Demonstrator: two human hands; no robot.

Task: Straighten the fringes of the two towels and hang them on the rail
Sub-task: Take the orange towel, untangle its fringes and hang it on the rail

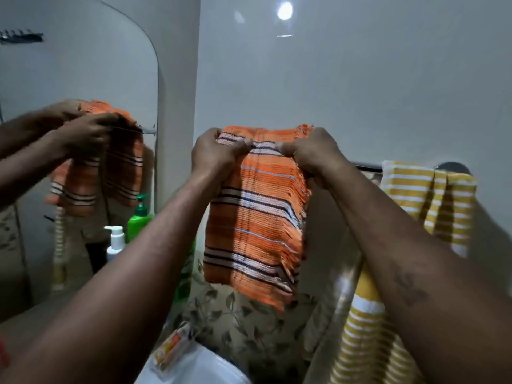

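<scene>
An orange towel (255, 217) with dark and white stripes hangs folded over the rail (367, 165), its fringe running down the right edge. My left hand (214, 156) grips the towel's top left part. My right hand (307, 153) grips its top right part at the rail. Both thumbs press on the fold near the middle. A yellow and white striped towel (426, 200) hangs over the rail to the right, behind my right forearm, and reaches far down.
A mirror (69, 79) on the left reflects my hands and the orange towel. A green bottle (140, 217) and a white pump bottle (115, 242) stand below it. A white basin (194, 367) with a small orange packet (171, 347) lies at the bottom.
</scene>
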